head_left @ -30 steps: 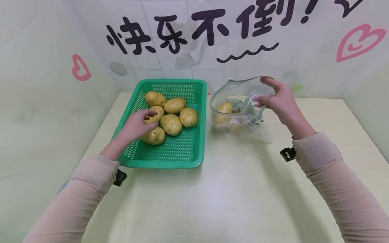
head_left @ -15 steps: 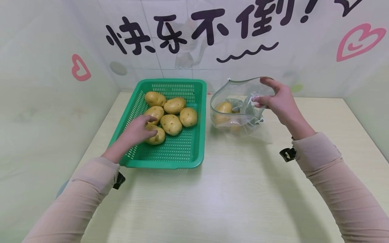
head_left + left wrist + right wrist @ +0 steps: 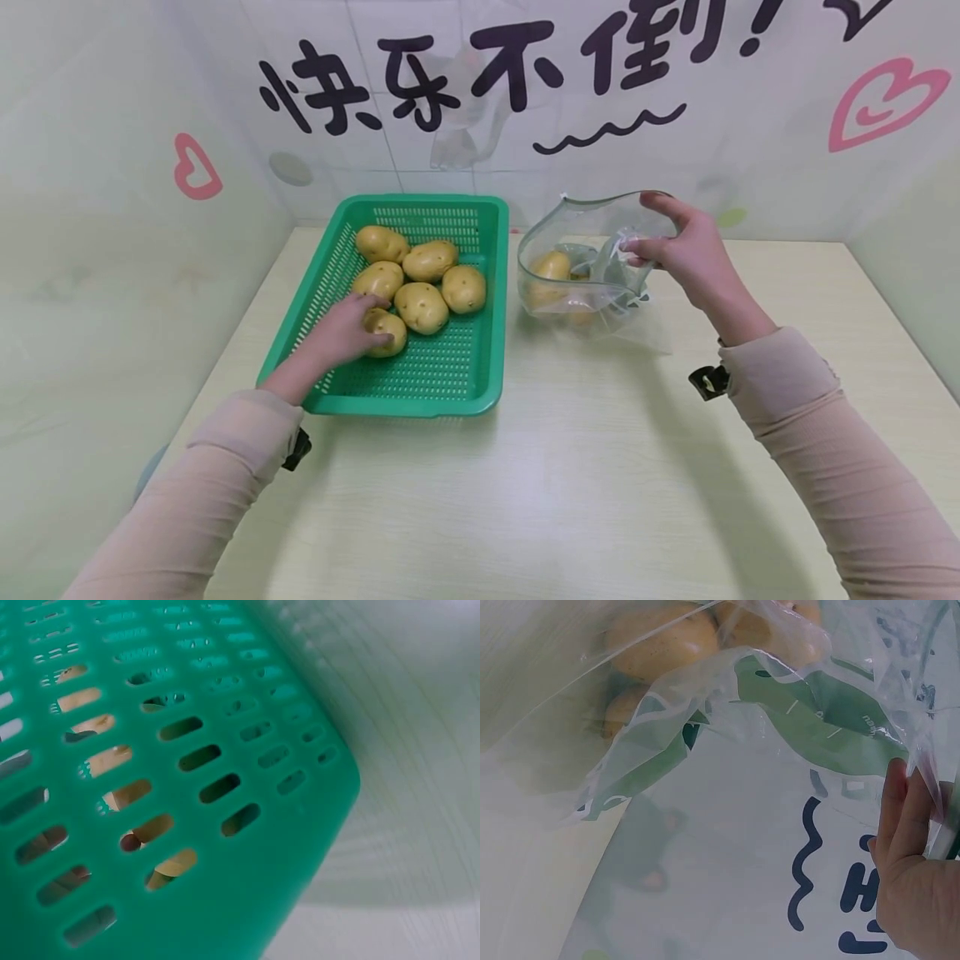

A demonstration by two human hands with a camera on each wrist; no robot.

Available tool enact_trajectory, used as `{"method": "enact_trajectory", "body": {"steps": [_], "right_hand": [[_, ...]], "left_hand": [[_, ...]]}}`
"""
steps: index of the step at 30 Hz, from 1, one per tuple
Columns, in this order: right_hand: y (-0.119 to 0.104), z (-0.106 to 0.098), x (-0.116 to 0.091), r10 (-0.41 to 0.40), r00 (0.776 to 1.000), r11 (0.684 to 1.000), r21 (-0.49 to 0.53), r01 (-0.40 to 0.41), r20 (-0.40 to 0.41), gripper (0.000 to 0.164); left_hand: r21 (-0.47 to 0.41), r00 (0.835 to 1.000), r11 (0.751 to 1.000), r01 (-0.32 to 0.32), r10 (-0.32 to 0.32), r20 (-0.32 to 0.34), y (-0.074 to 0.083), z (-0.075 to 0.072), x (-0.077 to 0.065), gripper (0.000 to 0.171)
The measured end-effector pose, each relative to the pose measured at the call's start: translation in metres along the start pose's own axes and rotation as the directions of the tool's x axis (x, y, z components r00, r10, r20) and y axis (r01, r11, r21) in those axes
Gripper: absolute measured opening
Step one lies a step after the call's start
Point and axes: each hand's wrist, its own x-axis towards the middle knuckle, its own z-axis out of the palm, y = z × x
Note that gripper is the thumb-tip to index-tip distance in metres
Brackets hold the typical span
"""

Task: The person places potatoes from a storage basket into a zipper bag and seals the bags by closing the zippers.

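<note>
Your left hand [image 3: 339, 331] grips the nearest potato [image 3: 391, 323] in the green basket [image 3: 420, 407] while your right hand [image 3: 693, 247] pinches the clear bag [image 3: 600, 307] by its rim; a shallow grip could drop the potato, and the rim's unheld side may sag inward.

"Wears what, exactly?"

"Wears long, pinkish-beige sleeves [image 3: 832, 467], close-fitting and creased crosswise."

"And ends how, lower down?"

"Ends in broad, turned-back cuffs [image 3: 780, 371], with a small black fitting [image 3: 708, 382] jutting out at the inner side of each."
</note>
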Motion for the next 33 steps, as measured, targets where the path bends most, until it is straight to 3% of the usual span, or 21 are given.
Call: {"method": "enact_trajectory", "body": {"steps": [13,33], "right_hand": [[0.0015,0.0005,0.0010,0.004,1.000,1.000,0.004,-0.004,-0.001,0.070],[0.0037,0.0002,0.0018,0.004,1.000,1.000,0.011,-0.004,0.000,0.070]], "left_hand": [[0.029,1.000,0.999,0.022,-0.023,0.020,-0.0001,0.0049,0.0013,0.058],[0.079,0.999,0.997,-0.021,0.018,0.029,-0.0027,0.0073,0.0007,0.058]]}}
